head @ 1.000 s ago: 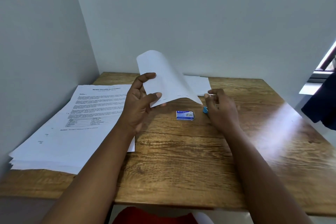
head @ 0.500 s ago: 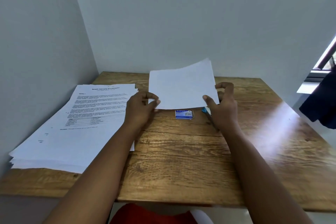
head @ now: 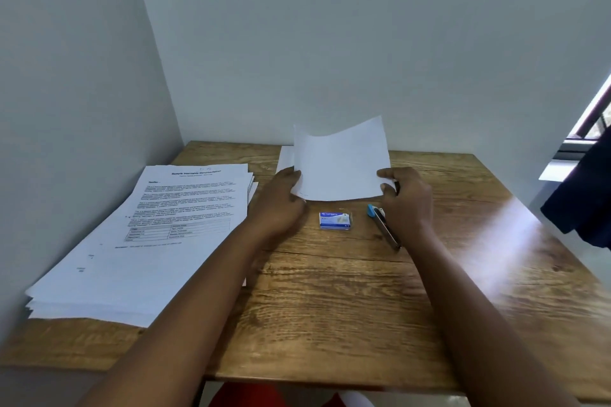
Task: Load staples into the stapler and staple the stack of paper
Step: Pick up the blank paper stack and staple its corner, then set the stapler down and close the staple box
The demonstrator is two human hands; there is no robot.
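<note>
Both hands hold a thin set of white sheets (head: 342, 165) upright over the far middle of the table. My left hand (head: 281, 200) grips its lower left corner and my right hand (head: 405, 198) grips its lower right corner. A small blue staple box (head: 335, 220) lies on the wood just in front of the sheets, between my hands. The stapler (head: 383, 225), blue-tipped with a dark metal body, lies beside the box, partly under my right hand. A thick stack of printed paper (head: 145, 241) rests on the left side of the table.
The wooden table (head: 330, 324) stands in a corner, with walls close at the left and back. More white sheets (head: 285, 157) lie flat behind the held ones. A dark cloth (head: 582, 201) hangs at the right edge, below a window.
The curled sheets in my left hand were flattened and turned upright. My right hand came off the table and took the right corner, and the sheets now sit lower and farther back.
</note>
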